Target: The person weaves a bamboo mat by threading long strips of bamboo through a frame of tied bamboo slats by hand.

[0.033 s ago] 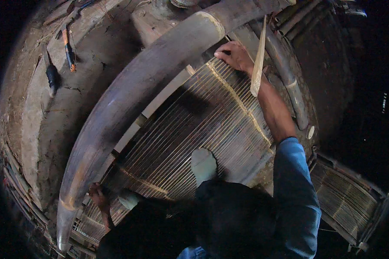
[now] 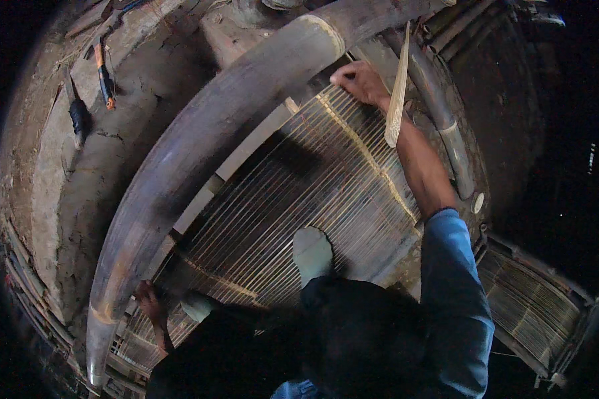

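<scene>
Thin bamboo strips lie side by side in a slatted mat [image 2: 279, 189], tied across by pale woven bands [image 2: 353, 136]. A thick bamboo pole [image 2: 206, 133] runs along the mat's far left side, bent by the lens. At the mat's upper end my right hand [image 2: 363, 83] is closed in a pinch, with what looks like the end of an outer strip at its fingertips. Low on the left, beside the pole, my left hand [image 2: 151, 302] has its fingers curled in at the mat's edge. Shadow hides what they hold.
A knife with a dark-wrapped handle [image 2: 78, 116] and an orange-and-black handled tool [image 2: 104, 76] lie at the upper left. A pale pointed strip [image 2: 398, 100] stands over my right wrist. My foot [image 2: 313, 253] rests on the mat. A second slatted piece [image 2: 529, 299] sits at the right.
</scene>
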A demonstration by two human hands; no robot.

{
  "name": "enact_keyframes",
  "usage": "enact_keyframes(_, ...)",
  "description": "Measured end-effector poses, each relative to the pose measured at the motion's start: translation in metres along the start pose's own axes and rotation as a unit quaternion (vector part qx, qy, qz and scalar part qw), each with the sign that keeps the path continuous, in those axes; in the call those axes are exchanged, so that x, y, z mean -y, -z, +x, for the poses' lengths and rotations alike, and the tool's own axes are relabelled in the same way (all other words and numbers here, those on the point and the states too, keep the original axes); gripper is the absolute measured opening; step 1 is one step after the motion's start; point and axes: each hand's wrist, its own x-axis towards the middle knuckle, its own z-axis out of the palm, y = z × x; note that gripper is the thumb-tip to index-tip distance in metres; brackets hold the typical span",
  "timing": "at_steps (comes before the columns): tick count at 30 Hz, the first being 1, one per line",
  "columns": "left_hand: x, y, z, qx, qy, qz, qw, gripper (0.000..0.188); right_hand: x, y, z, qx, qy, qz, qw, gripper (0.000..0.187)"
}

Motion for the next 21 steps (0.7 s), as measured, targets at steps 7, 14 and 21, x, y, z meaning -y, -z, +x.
enact_keyframes(7, 0.014, 0.051, 0.000, 0.255, 0.408, -0.197, 0.854, 0.037, 0.058, -0.015, 0.015, -0.220, -0.092, 0.275, 0.932, 0.030)
enact_keyframes(14, -0.094, 0.193, 0.155, 0.354, 0.058, -0.088, 0.929, 0.033, 0.108, -0.047, -0.034, -0.051, 0.064, 0.034, 0.996, 0.014)
enact_keyframes(21, -0.128, 0.175, 0.188, 0.371, -0.095, -0.027, 0.923, 0.044, 0.225, -0.064, -0.097, -0.040, 0.262, 0.117, 0.957, 0.042)
